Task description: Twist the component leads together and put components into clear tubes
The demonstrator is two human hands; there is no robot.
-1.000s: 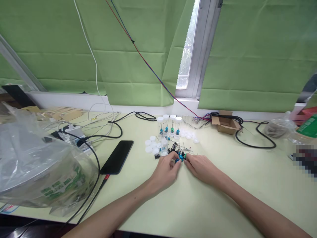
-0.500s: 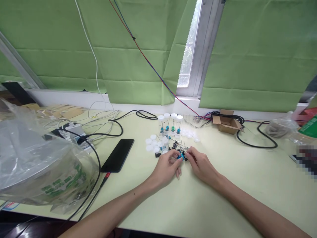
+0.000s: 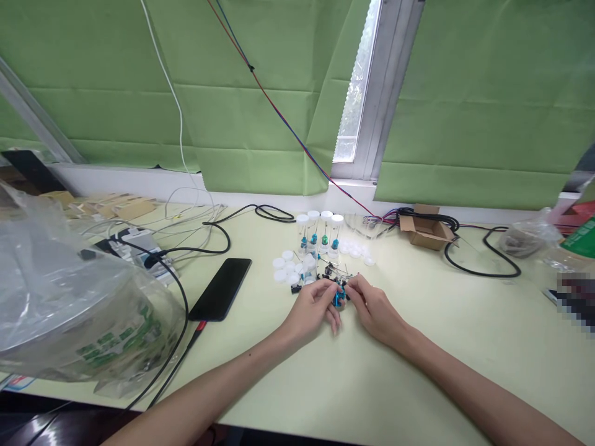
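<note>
My left hand (image 3: 312,305) pinches a small blue part (image 3: 338,299) between thumb and fingertips, low over the table. My right hand (image 3: 372,302) is closed just to its right, fingertips beside the part; what they grip is too small to make out. Beyond my fingers lies a pile of small black parts and thin metal pins (image 3: 329,271). Behind it stand several clear tubes (image 3: 324,232) with white lids, blue or green pieces with thin rods inside. Loose white caps (image 3: 288,267) lie left of the pile, and more translucent caps (image 3: 357,249) to its right.
A black phone (image 3: 222,290) with a cable lies to the left, beside a large plastic-wrapped container (image 3: 106,310). An open cardboard box (image 3: 426,235) and black cable (image 3: 483,274) sit at the back right. Green blinds (image 3: 260,111) hang behind the pale table.
The blue part has turned in my left fingers and shows more of its side. My right fingertips have shifted slightly left and down toward it.
</note>
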